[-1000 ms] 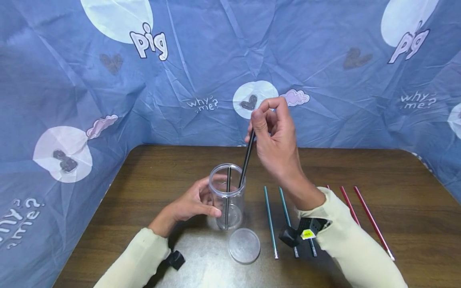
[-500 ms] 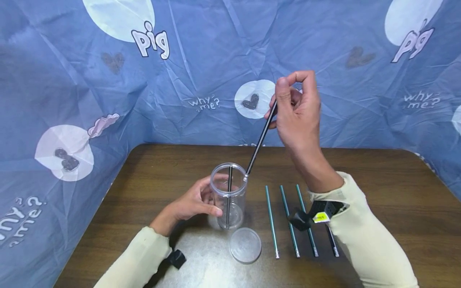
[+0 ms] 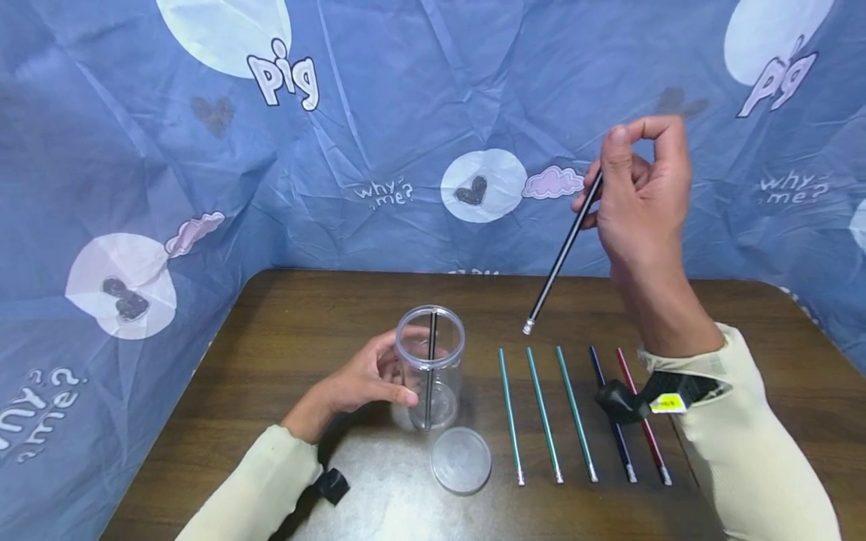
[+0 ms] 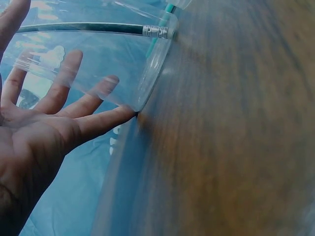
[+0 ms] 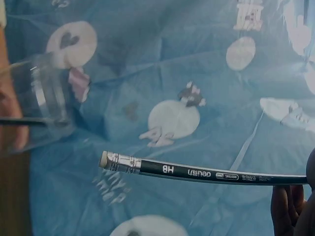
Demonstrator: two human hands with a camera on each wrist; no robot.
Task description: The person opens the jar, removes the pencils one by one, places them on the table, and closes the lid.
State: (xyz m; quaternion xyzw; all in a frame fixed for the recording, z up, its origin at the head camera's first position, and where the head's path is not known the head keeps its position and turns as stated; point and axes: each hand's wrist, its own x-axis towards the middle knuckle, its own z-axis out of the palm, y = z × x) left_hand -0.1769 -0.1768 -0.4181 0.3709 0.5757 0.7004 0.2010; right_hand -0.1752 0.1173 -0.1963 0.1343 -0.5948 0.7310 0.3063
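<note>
My left hand [image 3: 368, 379] holds a clear plastic jar [image 3: 449, 383] upright on the table, thumb at the front and fingers round the far side. Inside the jar stands one dark pencil [image 3: 430, 376], its metal eraser end at the bottom in the left wrist view. Raised to the right of the jar, my right hand [image 3: 646, 199] pinches a black striped pencil [image 3: 563, 259] near its upper end. That pencil slants down to the left, with its white eraser lowest and apart from the jar. Lettering with "HB" shows on its barrel in the right wrist view.
A round clear lid [image 3: 461, 460] lies in front of the jar. Right of it, three teal pencils [image 3: 510, 417], a dark blue pencil [image 3: 619, 436] and a red pencil [image 3: 652, 443] lie in a row. My right sleeve [image 3: 751, 436] covers part of the table there.
The right hand has drawn the black pencil up out of the jar and carried it to the right. The left hand and jar stay in place.
</note>
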